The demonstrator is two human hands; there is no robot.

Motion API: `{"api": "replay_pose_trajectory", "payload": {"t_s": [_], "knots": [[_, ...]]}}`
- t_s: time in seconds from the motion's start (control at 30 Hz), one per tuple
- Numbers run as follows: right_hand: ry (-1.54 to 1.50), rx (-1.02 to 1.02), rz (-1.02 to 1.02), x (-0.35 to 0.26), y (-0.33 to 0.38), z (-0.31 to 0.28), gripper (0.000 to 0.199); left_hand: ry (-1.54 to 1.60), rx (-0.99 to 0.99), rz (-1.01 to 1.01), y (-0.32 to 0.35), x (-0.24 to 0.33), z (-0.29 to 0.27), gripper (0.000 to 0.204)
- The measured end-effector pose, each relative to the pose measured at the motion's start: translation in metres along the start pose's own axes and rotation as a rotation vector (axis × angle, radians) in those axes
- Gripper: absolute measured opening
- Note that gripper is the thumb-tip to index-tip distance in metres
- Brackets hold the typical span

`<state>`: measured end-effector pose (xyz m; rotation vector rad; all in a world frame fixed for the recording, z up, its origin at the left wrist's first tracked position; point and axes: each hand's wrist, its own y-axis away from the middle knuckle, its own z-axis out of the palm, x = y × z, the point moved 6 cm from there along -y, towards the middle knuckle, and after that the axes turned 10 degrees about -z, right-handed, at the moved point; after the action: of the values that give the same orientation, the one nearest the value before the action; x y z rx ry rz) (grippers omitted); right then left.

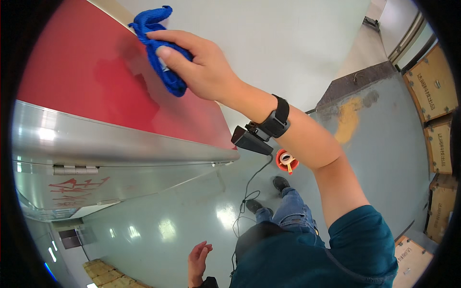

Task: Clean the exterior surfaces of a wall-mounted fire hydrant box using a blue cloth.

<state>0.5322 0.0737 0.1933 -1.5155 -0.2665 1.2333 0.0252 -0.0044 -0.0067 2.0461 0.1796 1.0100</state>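
Note:
My right hand [201, 65] reaches up to the far left and is closed around a bunched blue cloth [168, 79]. The cloth lies over the outer edge of a glossy red panel [91, 72], which has a wet-looking darker patch beside it; I cannot tell how firmly they touch. Below the red panel runs the silver metal front [129, 134] of the cabinet, with a hinge and red lettering. Low in front of my body, my left hand [197, 261] hangs with its fingers loosely bent and apart, holding nothing.
A black device [252, 140] is strapped to my right wrist, and its cable [247, 192] trails down past my legs. By my feet stands a small red bucket [281, 164] with roundish items in it. Wooden crates [432, 91] are stacked along the right; more boxes [103, 273] sit lower left.

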Motion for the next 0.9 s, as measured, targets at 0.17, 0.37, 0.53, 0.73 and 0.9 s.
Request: {"api": "replay_pose_trajectory", "payload": {"t_s": [0.17,0.37,0.53,0.73,0.9], "knots": [[0.052,-0.086,-0.108,-0.002,0.036,0.033,0.037,-0.008,0.014,-0.01,-0.005,-0.004,-0.009,0.031],[0.13,-0.006,0.245,0.052,0.154,0.007,0.038,-0.064,-0.053,0.042,-0.019,-0.004,-0.002,0.035],[0.09,-0.031,0.666,0.096,0.238,-0.003,0.038,-0.095,-0.052,0.052,-0.018,0.015,0.006,0.035],[0.095,-0.02,0.708,0.089,0.24,-0.004,0.038,-0.106,-0.069,0.12,-0.023,0.02,0.01,0.033],[-0.06,0.037,0.575,0.037,0.156,0.009,0.038,-0.075,-0.067,0.128,-0.018,0.012,0.011,0.033]]}}
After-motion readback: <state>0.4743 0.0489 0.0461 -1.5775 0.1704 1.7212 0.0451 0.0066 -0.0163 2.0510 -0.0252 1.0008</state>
